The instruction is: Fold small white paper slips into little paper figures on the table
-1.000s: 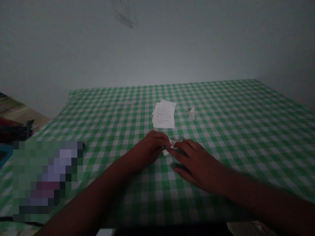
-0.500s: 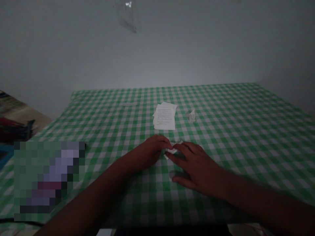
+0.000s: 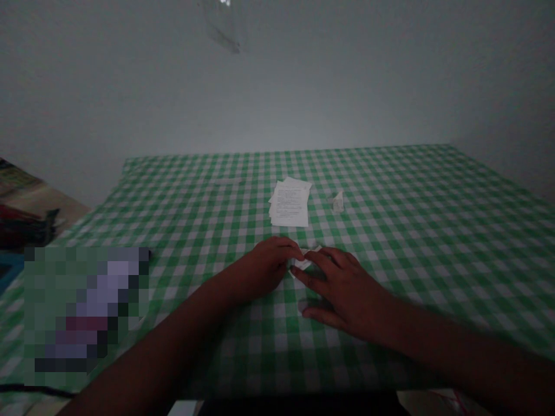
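A small folded white paper (image 3: 301, 261) lies on the checked cloth, largely covered by my fingers. My left hand (image 3: 273, 263) is closed on its left side, fingers bent together and tips pressing the paper. From the right, my right hand (image 3: 342, 289) reaches over it with fingers spread, and its index and middle fingertips touch the paper. The right thumb is held apart, low over the cloth. Beyond the hands lies a loose stack of printed sheets (image 3: 290, 205). Right of that stack stands a small folded paper piece (image 3: 338, 201) with print on it.
A green and white checked tablecloth (image 3: 195, 214) covers the table, whose far edge meets a pale wall (image 3: 303, 86). At the left, a blurred-out patch (image 3: 95, 300) hides a flat object, with a dark cable (image 3: 39, 390) below it. Something faint and pale (image 3: 228, 181) lies far left.
The view has tilted slightly. Both hands stay at the paper, with small finger shifts; my right thumb has spread a little farther from the fingers.
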`<state>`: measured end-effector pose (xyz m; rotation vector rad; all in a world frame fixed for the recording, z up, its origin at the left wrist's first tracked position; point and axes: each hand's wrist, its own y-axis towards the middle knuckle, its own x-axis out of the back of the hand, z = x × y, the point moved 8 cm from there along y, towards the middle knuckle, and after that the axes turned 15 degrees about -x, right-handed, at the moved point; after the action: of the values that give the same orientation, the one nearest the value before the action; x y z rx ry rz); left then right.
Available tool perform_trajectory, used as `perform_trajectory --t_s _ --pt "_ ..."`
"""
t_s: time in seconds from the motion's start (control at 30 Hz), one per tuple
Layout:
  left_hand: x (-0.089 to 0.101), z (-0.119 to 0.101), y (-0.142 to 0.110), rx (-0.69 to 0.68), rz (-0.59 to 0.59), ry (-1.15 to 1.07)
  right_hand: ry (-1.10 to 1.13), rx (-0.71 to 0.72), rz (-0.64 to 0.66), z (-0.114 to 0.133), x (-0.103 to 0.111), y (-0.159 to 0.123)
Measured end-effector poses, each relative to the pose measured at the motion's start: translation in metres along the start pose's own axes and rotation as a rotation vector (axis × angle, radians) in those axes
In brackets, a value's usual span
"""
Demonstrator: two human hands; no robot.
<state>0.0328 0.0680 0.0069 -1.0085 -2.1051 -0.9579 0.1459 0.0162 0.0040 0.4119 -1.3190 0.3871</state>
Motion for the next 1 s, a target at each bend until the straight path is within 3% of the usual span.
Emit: perform_trajectory --t_s 0.6,1.0 --pt "0.004 -0.007 0.001 0.139 0.081 0.049 0.028 0.013 0.007 -0.004 0.005 -0.004" --pt "-0.005 0.003 0.0 0.129 0.078 0.078 0.012 -0.02 -0.004 -0.013 0.003 -0.001"
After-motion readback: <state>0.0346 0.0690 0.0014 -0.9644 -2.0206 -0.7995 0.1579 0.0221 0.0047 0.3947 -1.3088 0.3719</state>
